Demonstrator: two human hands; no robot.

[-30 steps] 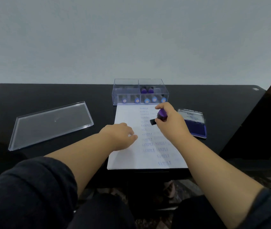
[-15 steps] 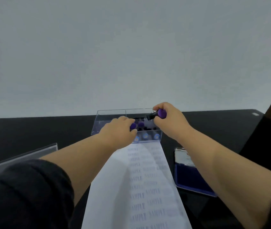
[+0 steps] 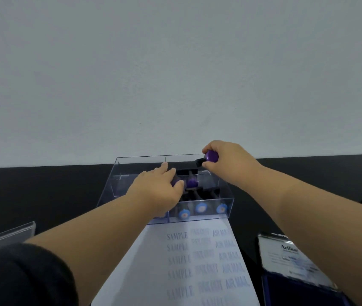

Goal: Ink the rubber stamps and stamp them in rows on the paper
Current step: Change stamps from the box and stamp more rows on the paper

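Right hand (image 3: 231, 160): fingers and thumb curl round a purple-handled stamp (image 3: 207, 159), held above the far right corner of the box; its glossy round knob points right and its black block base points left.
Left hand (image 3: 161, 191): reaches down into the box, fingers curled over the purple knob of a second stamp (image 3: 176, 181); how tightly it grips I cannot tell.
Stamp box (image 3: 224, 196): clear, hard plastic, rectangular with thin dividers, standing at the far end of the paper.
Stamps in the box: one more purple knob (image 3: 192, 182) just right of the left hand; along the near wall, round pale-blue knobs (image 3: 201, 208) in a row on black shafts.
Paper (image 3: 144, 261): smooth white sheet running toward me from the box, printed in blue columns reading SAMPLE and AIR MAIL, with a blurred column between.
Ink pad (image 3: 297, 288): near right, flat open case with a dark blue pad and a labelled lid.
Clear lid (image 3: 7, 235): near left, flat transparent plastic.
Table (image 3: 43, 191): glossy black.
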